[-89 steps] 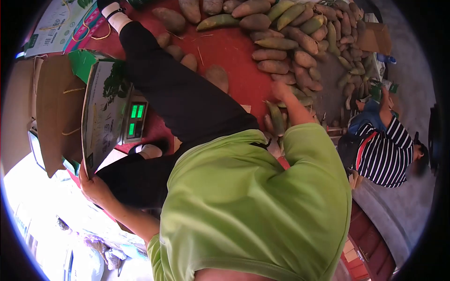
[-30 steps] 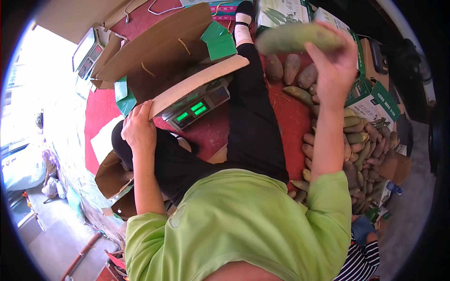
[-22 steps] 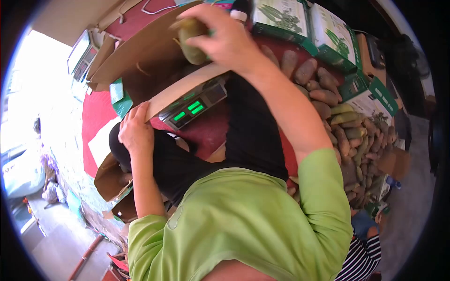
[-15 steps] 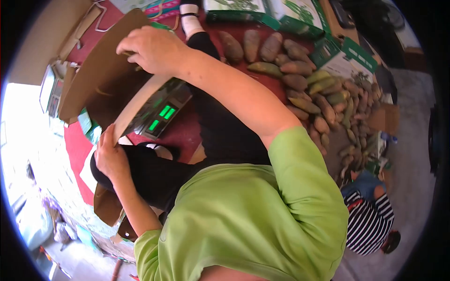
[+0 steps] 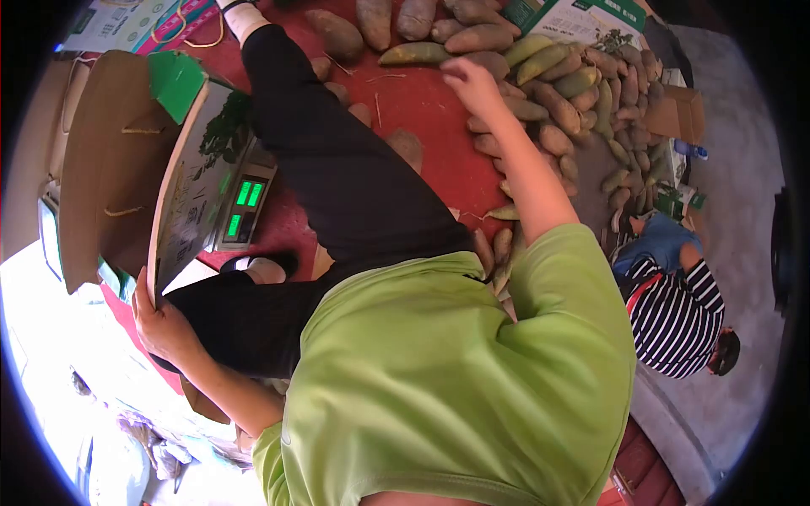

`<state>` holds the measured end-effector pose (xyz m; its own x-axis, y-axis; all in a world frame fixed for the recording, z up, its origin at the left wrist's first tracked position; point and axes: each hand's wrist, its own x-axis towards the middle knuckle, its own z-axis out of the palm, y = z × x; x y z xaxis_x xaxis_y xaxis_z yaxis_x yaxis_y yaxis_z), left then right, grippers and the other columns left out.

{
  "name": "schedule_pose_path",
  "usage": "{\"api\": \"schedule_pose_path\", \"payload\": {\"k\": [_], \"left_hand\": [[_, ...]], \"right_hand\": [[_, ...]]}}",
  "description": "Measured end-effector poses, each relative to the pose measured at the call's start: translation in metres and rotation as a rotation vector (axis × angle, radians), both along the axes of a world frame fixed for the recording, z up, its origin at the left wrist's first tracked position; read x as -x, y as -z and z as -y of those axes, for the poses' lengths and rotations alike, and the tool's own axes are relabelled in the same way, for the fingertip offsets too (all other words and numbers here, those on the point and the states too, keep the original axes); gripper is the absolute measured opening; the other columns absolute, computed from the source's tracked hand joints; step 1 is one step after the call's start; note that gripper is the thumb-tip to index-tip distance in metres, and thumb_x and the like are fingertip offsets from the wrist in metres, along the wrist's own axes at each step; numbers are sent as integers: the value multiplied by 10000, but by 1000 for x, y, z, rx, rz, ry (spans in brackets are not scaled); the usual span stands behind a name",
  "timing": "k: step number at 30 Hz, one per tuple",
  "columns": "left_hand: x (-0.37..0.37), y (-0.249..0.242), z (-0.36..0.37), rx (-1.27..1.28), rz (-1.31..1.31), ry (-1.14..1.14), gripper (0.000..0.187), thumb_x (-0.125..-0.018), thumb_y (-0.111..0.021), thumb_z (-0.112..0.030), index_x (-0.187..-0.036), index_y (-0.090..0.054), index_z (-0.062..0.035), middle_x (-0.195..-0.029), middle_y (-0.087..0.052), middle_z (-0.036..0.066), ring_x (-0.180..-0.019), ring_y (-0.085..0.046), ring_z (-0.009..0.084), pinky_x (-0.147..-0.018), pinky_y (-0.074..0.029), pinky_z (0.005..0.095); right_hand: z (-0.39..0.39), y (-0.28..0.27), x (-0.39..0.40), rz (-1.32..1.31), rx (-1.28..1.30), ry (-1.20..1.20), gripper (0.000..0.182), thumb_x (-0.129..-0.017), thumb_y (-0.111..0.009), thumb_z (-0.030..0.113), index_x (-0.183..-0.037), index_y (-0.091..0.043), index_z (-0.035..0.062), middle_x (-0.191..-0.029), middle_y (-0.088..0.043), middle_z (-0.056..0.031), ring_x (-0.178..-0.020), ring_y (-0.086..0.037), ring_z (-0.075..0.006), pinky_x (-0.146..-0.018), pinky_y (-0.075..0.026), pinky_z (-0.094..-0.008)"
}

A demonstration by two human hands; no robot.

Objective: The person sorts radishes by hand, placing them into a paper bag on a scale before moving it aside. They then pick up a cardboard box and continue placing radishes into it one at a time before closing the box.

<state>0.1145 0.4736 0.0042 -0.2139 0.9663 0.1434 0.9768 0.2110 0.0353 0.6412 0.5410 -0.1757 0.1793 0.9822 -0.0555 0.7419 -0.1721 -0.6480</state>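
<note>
My left hand (image 5: 164, 327) is closed on the near rim of a cardboard box (image 5: 114, 169) with a green and white printed side. The box stands open at or on a digital scale (image 5: 240, 211) with glowing green digits; its base is hidden. My right hand (image 5: 477, 88) is over the near edge of the heap of brown and greenish tubers (image 5: 557, 105), fingers slightly bent and apart, with nothing visible in them. A long green tuber (image 5: 413, 55) lies just left of that hand.
My outstretched leg (image 5: 337, 160) crosses the red mat (image 5: 422, 110) between box and heap. Another printed carton (image 5: 582, 21) stands behind the heap. At the right, a person in a striped top (image 5: 675, 316) bends near the tubers. A plain carton (image 5: 675, 114) sits beyond.
My right hand has left the box's far rim and moved right to the tubers. My left hand still grips the box, which now shows its printed side; the whole view has shifted.
</note>
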Motion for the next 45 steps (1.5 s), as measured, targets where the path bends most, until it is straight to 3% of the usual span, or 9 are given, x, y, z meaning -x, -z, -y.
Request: {"api": "schedule_pose_path", "payload": {"k": [4, 6, 12, 19, 23, 27, 33, 36, 45], "left_hand": [[6, 2, 0, -4, 24, 31, 412, -805, -473, 5, -1137, -631, -180, -1030, -658, 92, -916, -638, 284, -747, -491, 387], [5, 2, -1, 0, 34, 7, 370, -833, -481, -25, -1138, -636, -164, -1036, -662, 104, -930, -641, 283, -769, -490, 379], [11, 4, 0, 1, 60, -1, 304, -867, -515, -137, -1145, -638, -131, -1073, -658, 110, -959, -631, 288, -818, -472, 368], [19, 9, -1, -33, 37, 28, 242, -917, -529, -178, -1113, -644, -93, -1007, -664, 134, -911, -641, 284, -772, -487, 363], [26, 11, 0, -44, 35, 25, 241, -916, -542, -190, -1097, -648, -72, -991, -664, 144, -901, -641, 282, -767, -486, 362], [36, 14, -1, -35, 40, 14, 254, -919, -549, -212, -1089, -646, -50, -988, -664, 151, -888, -638, 277, -767, -480, 354], [35, 14, -3, -12, 97, -80, 277, -920, -551, -237, -1091, -640, -38, -979, -665, 154, -860, -631, 272, -760, -474, 354], [31, 11, -4, -10, 85, -86, 274, -919, -553, -236, -1087, -643, -39, -971, -667, 154, -856, -630, 271, -756, -472, 357], [33, 14, -3, -32, 93, -52, 254, -915, -558, -212, -1085, -646, -47, -966, -669, 152, -855, -634, 265, -754, -473, 346]], "right_hand": [[105, 65, -49, -133, 363, 190, 244, -785, -640, 146, -1019, -636, 78, -981, -648, -169, -949, -610, -325, -812, -476, -380], [158, 93, -64, -37, 329, 162, 202, -800, -604, 31, -1000, -625, 24, -848, -637, -79, -759, -597, -176, -670, -485, -304], [279, 132, -74, -291, 634, 463, 170, -776, -641, 96, -927, -630, 19, -804, -648, -117, -715, -620, -216, -649, -491, -335], [326, 112, -50, -405, 929, 666, 81, -799, -633, 120, -878, -635, 99, -717, -599, 2, -548, -534, -131, -449, -402, -292], [350, 121, -38, -96, 997, 421, 204, -799, -606, 266, -872, -651, 80, -784, -650, -131, -818, -631, -304, -744, -495, -374], [355, 117, -16, 331, 812, 236, 193, -770, -690, 249, -863, -667, 81, -716, -643, -87, -720, -631, -221, -690, -503, -359], [382, 178, 3, -303, 921, 270, 551, -652, -753, 276, -1163, -591, 151, -1177, -590, -133, -1049, -570, -300, -916, -445, -387], [306, 88, 32, -15, 1117, 128, 649, -638, -758, 206, -1240, -529, 121, -1248, -540, -143, -1141, -511, -321, -973, -403, -373], [310, 160, 40, -224, 910, 42, 545, -702, -681, 181, -1223, -531, 126, -1198, -561, -171, -1161, -498, -336, -981, -405, -391]]}}
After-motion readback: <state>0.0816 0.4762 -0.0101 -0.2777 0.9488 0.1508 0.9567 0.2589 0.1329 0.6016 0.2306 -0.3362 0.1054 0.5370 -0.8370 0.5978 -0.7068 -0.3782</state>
